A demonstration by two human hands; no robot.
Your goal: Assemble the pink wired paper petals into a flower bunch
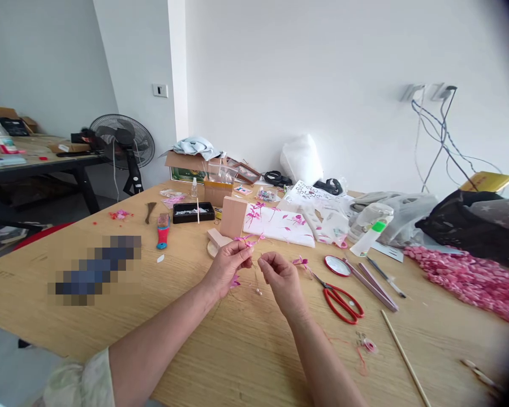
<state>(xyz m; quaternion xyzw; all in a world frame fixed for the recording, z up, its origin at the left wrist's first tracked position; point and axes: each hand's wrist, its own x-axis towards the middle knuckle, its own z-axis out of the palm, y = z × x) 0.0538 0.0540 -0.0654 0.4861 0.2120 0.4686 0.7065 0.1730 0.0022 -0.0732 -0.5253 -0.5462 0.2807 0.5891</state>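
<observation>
My left hand (228,265) is closed in a pinch on a small sprig of pink paper flowers (248,242) held just above the wooden table (220,345). My right hand (280,277) is beside it, fingertips pinched near the sprig's thin stem; what it grips is too small to name. A thin wire with a bead (258,289) hangs below the hands. Another pink flower piece (301,262) lies just right of my right hand.
Red-handled scissors (341,299), a small round red mirror (337,265), flat sticks (375,285) and a thin wooden skewer (402,356) lie to the right. A heap of pink petals (466,280) sits far right. A white board with flowers (280,223), a black tray (193,212), a brush (163,230), boxes and bags stand behind.
</observation>
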